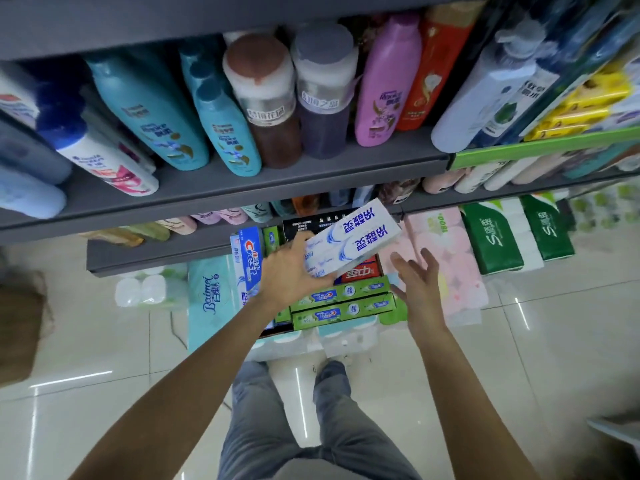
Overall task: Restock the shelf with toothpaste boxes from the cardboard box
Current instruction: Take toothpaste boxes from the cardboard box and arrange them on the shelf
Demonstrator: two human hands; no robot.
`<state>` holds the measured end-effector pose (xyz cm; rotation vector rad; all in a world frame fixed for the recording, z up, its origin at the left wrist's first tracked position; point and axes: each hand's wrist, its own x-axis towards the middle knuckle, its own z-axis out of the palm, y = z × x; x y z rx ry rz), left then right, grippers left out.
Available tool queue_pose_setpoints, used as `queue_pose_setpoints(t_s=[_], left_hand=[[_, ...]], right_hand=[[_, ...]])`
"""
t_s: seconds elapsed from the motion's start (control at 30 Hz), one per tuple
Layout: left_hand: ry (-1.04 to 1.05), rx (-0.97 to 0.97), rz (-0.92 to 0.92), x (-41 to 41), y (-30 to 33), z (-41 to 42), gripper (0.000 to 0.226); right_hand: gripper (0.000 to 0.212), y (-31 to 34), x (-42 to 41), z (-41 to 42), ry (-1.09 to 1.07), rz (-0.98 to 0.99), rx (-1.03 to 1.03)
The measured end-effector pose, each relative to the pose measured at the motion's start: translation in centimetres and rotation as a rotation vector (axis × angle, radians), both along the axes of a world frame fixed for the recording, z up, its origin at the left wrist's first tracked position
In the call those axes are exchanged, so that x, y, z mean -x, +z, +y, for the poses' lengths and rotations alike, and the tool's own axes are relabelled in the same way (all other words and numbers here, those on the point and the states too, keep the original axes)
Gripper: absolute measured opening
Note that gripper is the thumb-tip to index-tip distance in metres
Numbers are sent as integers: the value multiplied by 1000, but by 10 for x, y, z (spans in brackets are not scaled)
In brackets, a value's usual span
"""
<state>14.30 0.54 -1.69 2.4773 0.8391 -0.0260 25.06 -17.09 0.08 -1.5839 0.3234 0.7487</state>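
We're looking straight down past the shelving, and our left hand (289, 271) grips the near end of a white toothpaste box (349, 239) with blue lettering, fingers curled over its edge, the box tilted up and away toward the shelves, raised above the stock below. It looks like two white packs side by side, though we can't tell whether they are joined. Our right hand (420, 277) hovers just beside it, fingers spread and relaxed, holding nothing and not touching the box. Beneath both hands sits the supply: green Crest toothpaste boxes (341, 303) lying flat in two rows, a red toothpaste box (362, 271) above them partly hidden under the white one, and a blue Crest box (250, 261) standing on edge at the left, just beside our left wrist. The cardboard box itself is mostly hidden by its contents, so we can't make out its walls clearly. Left of it is a pale teal tissue pack (211, 299); to the right, a pink tissue pack (446, 258) and green tissue packs (495, 244) on the tiled floor (90, 341). Higher up, the grey shelf (277, 181) carries teal shampoo bottles (156, 112), a brown bottle (268, 102), a dark purple bottle (323, 95), a lilac bottle (386, 81) and an orange bottle (427, 71). Our grey trouser legs (270, 410) show at the bottom.
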Motion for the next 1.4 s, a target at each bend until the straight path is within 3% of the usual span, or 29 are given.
queue_pose_setpoints(t_s=[0.07, 0.13, 0.3, 0.5, 0.6, 0.67, 0.77, 0.83, 0.93, 1.07, 1.23, 1.4], left_hand=[[111, 111, -52, 0, 21, -14, 72], [178, 266, -111, -1, 40, -30, 71], [207, 726, -239, 5, 64, -41, 76], [288, 1152, -414, 26, 85, -29, 47], [310, 1241, -487, 45, 94, -22, 41], [300, 1218, -522, 61, 101, -18, 41], [312, 1129, -550, 87, 112, -7, 47], [329, 1077, -585, 105, 120, -1, 48], [375, 936, -633, 128, 142, 3, 32], [391, 501, -720, 158, 183, 20, 31], [381, -179, -506, 191, 246, 55, 59], [286, -740, -432, 195, 291, 110, 69]], right_hand=[[77, 16, 18, 10, 36, 94, -129], [72, 27, 29, 25, 84, 52, -208], [74, 46, 29, 43, 172, -122, -162], [54, 62, 20, 30, 333, 117, -466], [57, 72, 19, 24, 276, 291, -484], [57, 78, 18, 20, 323, 222, -419], [66, 96, 21, 20, 529, -75, -263], [69, 111, 22, 22, 586, -153, -253], [51, 138, 23, 29, 696, -265, -308], [26, 191, 22, 58, 802, -479, -404], [36, 260, 29, 109, 910, -748, -443], [29, 314, 27, 171, 919, -1022, -367]])
